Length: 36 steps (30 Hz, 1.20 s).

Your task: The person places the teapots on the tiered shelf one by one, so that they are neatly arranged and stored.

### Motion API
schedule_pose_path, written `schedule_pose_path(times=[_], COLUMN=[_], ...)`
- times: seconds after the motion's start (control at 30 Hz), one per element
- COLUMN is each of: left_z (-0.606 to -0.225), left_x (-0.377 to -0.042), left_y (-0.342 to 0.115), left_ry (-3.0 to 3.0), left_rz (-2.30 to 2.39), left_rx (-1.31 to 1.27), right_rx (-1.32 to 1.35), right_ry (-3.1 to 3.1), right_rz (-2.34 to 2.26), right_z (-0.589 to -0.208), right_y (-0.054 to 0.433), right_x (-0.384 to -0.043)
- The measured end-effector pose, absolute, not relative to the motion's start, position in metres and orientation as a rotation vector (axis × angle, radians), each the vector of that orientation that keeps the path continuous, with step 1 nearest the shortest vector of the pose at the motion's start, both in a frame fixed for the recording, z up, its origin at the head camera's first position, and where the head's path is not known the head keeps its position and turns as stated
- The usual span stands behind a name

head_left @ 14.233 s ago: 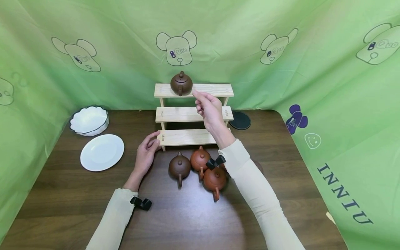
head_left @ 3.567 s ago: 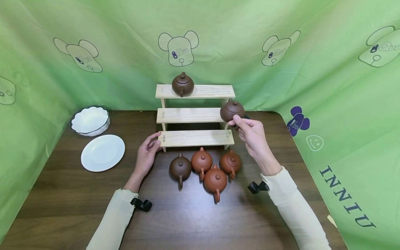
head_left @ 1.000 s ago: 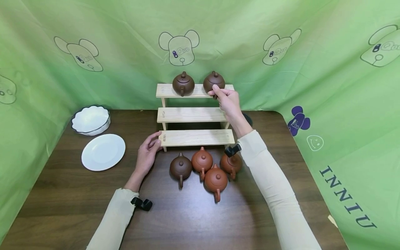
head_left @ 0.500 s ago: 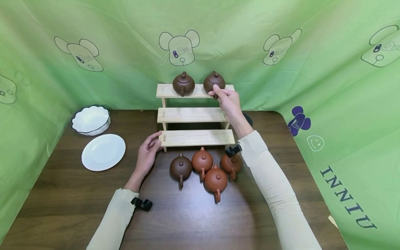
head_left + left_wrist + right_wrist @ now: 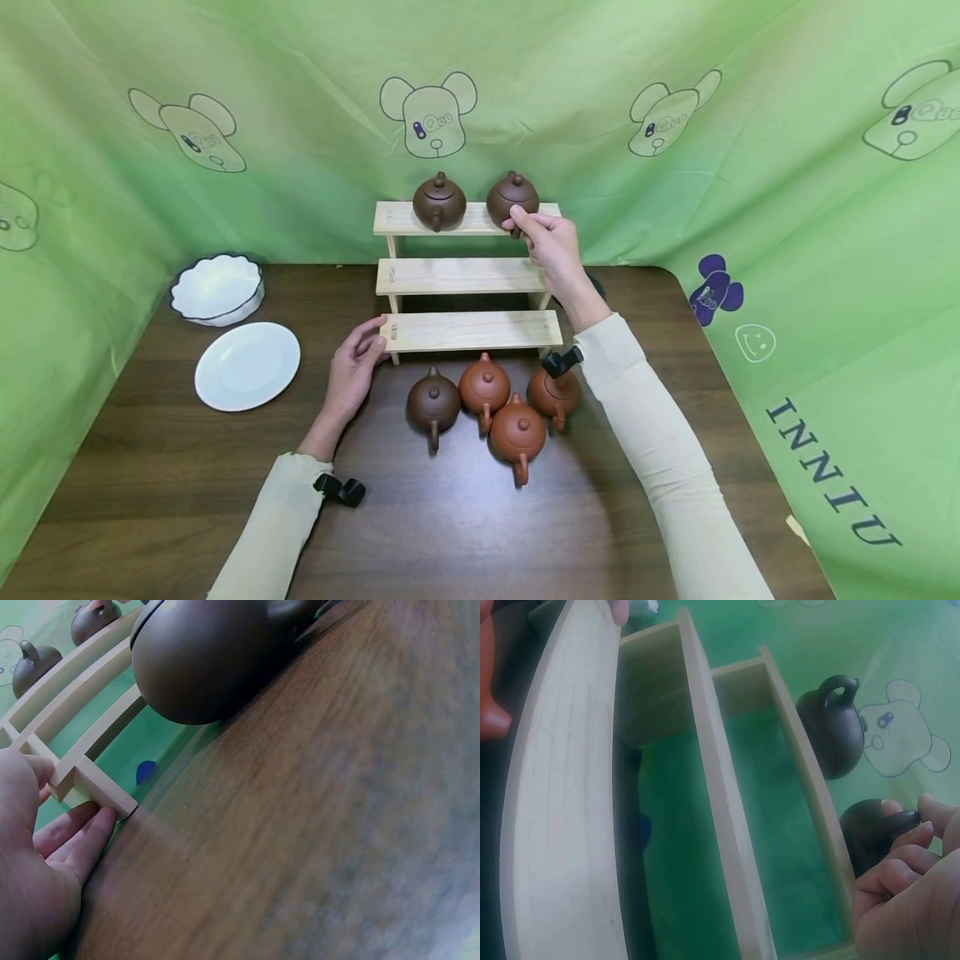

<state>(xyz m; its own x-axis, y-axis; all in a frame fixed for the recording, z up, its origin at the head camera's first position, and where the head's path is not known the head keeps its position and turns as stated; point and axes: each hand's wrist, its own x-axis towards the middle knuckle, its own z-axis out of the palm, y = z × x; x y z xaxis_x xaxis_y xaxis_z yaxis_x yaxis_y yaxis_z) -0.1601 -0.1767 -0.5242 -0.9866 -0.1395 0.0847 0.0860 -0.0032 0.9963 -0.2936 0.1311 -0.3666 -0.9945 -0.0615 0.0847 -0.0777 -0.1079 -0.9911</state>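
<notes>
A three-tier wooden display stand [image 5: 469, 332] stands against the green cloth. At its lowest tier's left end my left hand [image 5: 351, 371] holds the board's end and leg, seen closely in the left wrist view. On the top tier sit two dark brown teapots, the left teapot [image 5: 439, 202] and the right teapot [image 5: 512, 196], handles toward me. My right hand [image 5: 553, 250] pinches the right teapot's handle between thumb and fingers. In the right wrist view, that handle [image 5: 901, 822] shows at the fingertips.
Before the stand are a dark brown teapot [image 5: 433, 402] and three reddish teapots, the front teapot [image 5: 517, 432] nearest me. At left are a white plate [image 5: 247, 367] and a scalloped white bowl [image 5: 217, 290]. A dark round disc [image 5: 597, 287] lies behind my right wrist.
Since 3.6 s ago, my right hand has carried a dark teapot from right of the stand onto the top tier's right side. In the last half second it shifts slightly right. My left hand stays.
</notes>
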Motion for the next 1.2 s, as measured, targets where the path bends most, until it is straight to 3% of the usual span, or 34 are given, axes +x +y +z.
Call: schedule_pose_path(times=[1.2], left_z=[-0.525], left_x=[-0.16], left_y=[-0.178], left_ry=[-2.076], left_rz=[-2.138], left_rx=[0.038], right_rx=[0.059], right_ry=[-1.994], right_rz=[2.386], right_z=[-0.39], right_y=[0.166], right_x=[-0.251])
